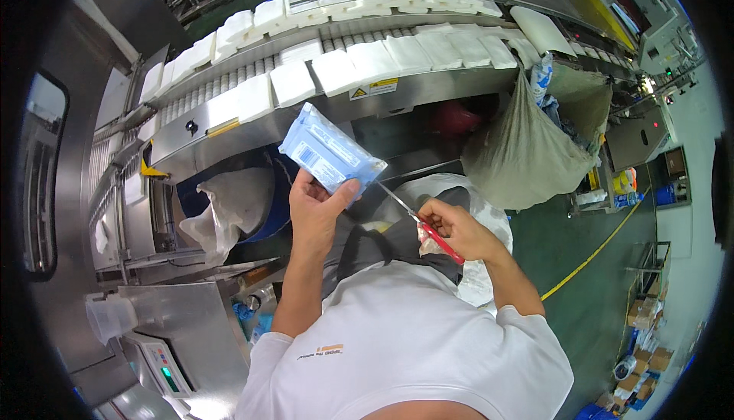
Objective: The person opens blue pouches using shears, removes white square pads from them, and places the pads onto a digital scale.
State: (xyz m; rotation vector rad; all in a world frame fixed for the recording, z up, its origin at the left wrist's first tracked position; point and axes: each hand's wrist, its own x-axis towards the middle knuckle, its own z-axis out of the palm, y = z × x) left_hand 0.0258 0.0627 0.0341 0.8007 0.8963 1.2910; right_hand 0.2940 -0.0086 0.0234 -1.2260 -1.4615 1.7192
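Observation:
My left hand (315,207) is closed on a soft blue-and-white pack (325,145), which looks like a packet of wipes. Its fingers and thumb grip the lower edge, and the pack tilts down to the right. In my right hand (460,230) is a pair of scissors (442,242) with red handles. Their slim metal blades (395,197) point up and left, with the tip at the pack's lower right end. Whether the tip touches or enters the wrapper I cannot tell.
Ahead runs a roller conveyor (222,82) with white folded stacks (334,71) along it. A beige sack (505,149) hangs at the right. At left stand a blue bin (281,191) with white sheeting and a weighing scale (159,366). Boxes (638,374) lie far right.

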